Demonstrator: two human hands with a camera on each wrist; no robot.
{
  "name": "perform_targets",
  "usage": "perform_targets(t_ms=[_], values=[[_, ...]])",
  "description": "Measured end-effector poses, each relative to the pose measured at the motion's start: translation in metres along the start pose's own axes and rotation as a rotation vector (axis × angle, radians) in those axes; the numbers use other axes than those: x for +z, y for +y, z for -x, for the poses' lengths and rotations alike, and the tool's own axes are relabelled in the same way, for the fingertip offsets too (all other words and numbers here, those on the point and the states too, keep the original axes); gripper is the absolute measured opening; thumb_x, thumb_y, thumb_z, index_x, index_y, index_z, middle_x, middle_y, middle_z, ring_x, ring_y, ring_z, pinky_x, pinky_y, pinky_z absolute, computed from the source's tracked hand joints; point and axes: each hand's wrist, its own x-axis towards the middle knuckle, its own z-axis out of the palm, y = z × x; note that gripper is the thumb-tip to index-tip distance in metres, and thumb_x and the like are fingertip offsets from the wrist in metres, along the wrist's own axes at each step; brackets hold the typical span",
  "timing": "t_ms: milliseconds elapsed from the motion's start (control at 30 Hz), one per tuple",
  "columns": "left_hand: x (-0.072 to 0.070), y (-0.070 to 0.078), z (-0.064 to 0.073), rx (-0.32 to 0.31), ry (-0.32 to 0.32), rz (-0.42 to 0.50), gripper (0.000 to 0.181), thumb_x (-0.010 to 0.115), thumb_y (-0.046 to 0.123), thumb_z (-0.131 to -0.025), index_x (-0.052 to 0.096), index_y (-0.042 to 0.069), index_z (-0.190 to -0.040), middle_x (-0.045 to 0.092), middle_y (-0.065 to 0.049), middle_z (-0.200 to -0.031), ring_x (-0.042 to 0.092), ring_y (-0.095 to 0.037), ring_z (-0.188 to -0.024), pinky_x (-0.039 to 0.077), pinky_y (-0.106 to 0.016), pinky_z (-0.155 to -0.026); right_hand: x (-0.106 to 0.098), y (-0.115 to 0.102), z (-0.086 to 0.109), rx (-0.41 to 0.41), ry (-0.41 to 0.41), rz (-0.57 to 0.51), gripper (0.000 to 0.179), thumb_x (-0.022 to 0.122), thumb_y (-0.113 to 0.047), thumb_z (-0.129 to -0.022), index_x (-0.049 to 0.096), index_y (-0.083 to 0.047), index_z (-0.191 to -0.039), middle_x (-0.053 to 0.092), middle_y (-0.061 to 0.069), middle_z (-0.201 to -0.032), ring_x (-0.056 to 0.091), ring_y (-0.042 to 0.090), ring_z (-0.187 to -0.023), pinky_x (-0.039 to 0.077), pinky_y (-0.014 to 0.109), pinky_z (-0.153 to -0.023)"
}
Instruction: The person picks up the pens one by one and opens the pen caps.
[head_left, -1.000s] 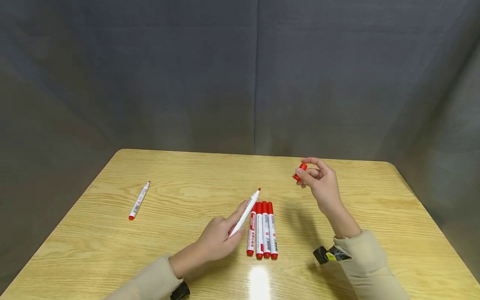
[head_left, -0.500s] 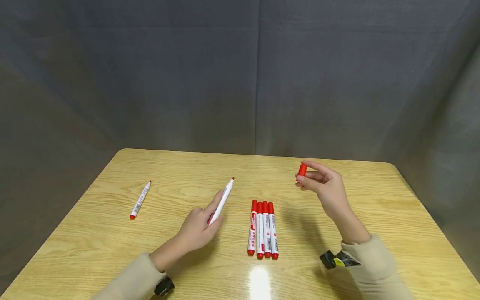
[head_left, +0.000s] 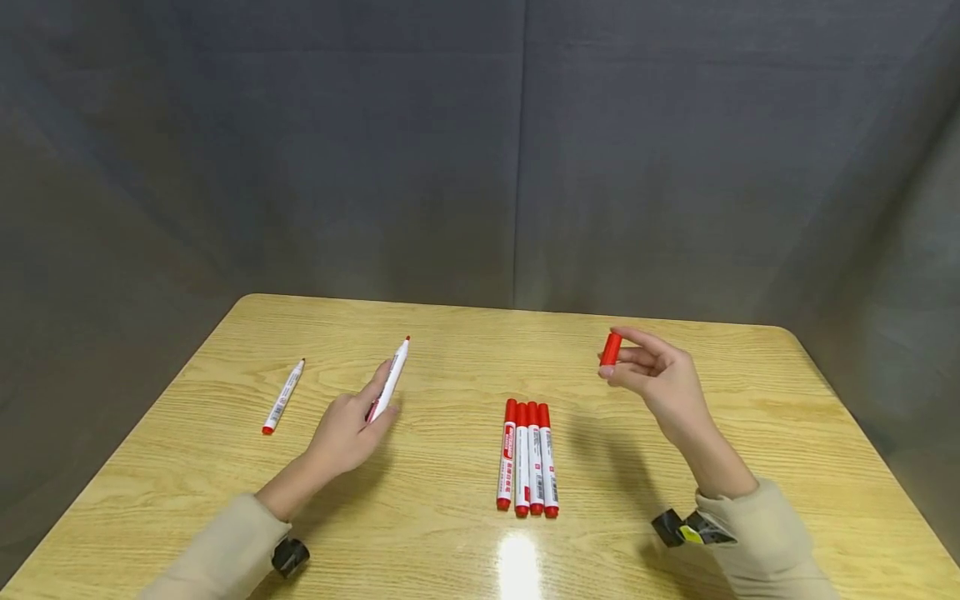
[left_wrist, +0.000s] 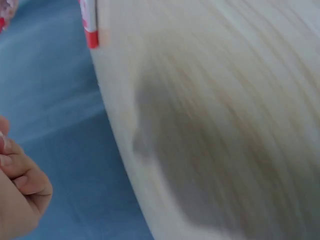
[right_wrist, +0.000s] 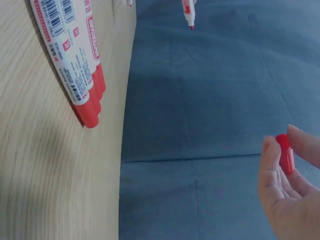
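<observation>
My left hand (head_left: 347, 433) grips an uncapped whiteboard marker (head_left: 390, 379) above the table, its red tip pointing up and away. In the left wrist view only the curled fingers (left_wrist: 25, 175) show at the left edge. My right hand (head_left: 660, 383) pinches a red marker cap (head_left: 611, 350) between thumb and fingertips. The right wrist view shows the same cap (right_wrist: 285, 154) held clear of the table. Between the hands, several capped red markers (head_left: 528, 458) lie side by side. Left of my left hand lies another uncapped marker (head_left: 284, 397), its tip facing away.
The wooden table (head_left: 450, 533) has rounded far corners. A dark grey curtain (head_left: 480, 167) hangs behind its back edge. A black wrist camera (head_left: 671, 528) sits at my right sleeve, another camera (head_left: 290, 556) at my left.
My left hand has carried the uncapped marker leftward, away from the row of capped markers. My right hand, still pinching the cap, has drifted slightly right and toward me.
</observation>
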Motion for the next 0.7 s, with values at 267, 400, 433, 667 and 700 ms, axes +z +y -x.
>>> perform_targets(t_ms=[267, 400, 433, 667, 700], values=[[-0.009, -0.028, 0.003, -0.122, -0.063, -0.087, 0.055, 0.051, 0.016, -0.092, 0.032, -0.004, -0.14, 0.027, 0.007, -0.046, 0.021, -0.004, -0.04, 0.025, -0.023, -0.038, -0.004, 0.003, 0.002, -0.015, -0.003, -0.058, 0.053, 0.066, 0.009, -0.078, 0.047, 0.008, -0.128, 0.067, -0.007, -0.085, 0.065, 0.007, -0.075, 0.052, 0.023, -0.068], [-0.014, -0.038, 0.003, -0.14, -0.062, -0.118, 0.055, 0.05, 0.016, -0.092, 0.032, -0.007, -0.139, 0.028, 0.006, -0.047, 0.022, -0.007, -0.041, 0.025, -0.024, -0.038, -0.006, 0.005, 0.002, -0.018, -0.002, -0.057, 0.054, 0.067, 0.006, -0.079, 0.046, 0.009, -0.128, 0.067, -0.007, -0.085, 0.066, 0.008, -0.076, 0.052, 0.023, -0.068], [-0.015, -0.04, 0.003, -0.142, -0.061, -0.128, 0.055, 0.05, 0.016, -0.092, 0.032, -0.007, -0.139, 0.028, 0.006, -0.047, 0.023, -0.007, -0.041, 0.025, -0.025, -0.039, -0.006, 0.006, 0.002, -0.018, -0.002, -0.052, 0.054, 0.067, 0.005, -0.079, 0.046, 0.009, -0.128, 0.067, -0.007, -0.086, 0.066, 0.008, -0.076, 0.052, 0.023, -0.068], [-0.023, -0.055, 0.004, -0.167, -0.062, -0.146, 0.056, 0.048, 0.018, -0.092, 0.031, -0.008, -0.139, 0.032, 0.004, -0.047, 0.027, -0.009, -0.039, 0.027, -0.025, -0.037, -0.008, 0.008, 0.003, -0.008, -0.003, -0.058, 0.055, 0.067, 0.004, -0.08, 0.044, 0.01, -0.129, 0.067, -0.006, -0.086, 0.065, 0.007, -0.076, 0.052, 0.022, -0.069], [-0.024, -0.057, 0.004, -0.174, -0.063, -0.15, 0.057, 0.048, 0.018, -0.092, 0.03, -0.008, -0.139, 0.032, 0.003, -0.047, 0.028, -0.009, -0.039, 0.027, -0.025, -0.037, -0.008, 0.008, 0.003, -0.007, -0.004, -0.063, 0.055, 0.067, 0.005, -0.079, 0.044, 0.01, -0.129, 0.067, -0.006, -0.086, 0.065, 0.007, -0.076, 0.052, 0.022, -0.068]])
